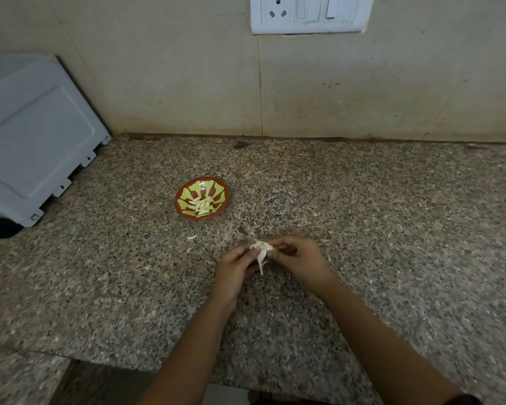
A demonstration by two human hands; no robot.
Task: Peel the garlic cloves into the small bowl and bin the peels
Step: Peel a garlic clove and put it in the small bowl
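A small red and green bowl (202, 197) stands on the speckled granite counter (362, 229) and holds several peeled pale garlic cloves (200, 204). In front of it, to the right, both my hands meet above the counter around one garlic clove (262, 246). My left hand (234, 270) pinches it from the left, my right hand (297, 260) from the right. A strip of papery white peel (261, 264) hangs down from the clove between my hands.
A loose white scrap (191, 237) lies on the counter left of my hands. A grey-white appliance (32, 135) fills the far left. Tiled wall with a socket plate (310, 13) runs behind. The counter's front edge steps down at the lower left.
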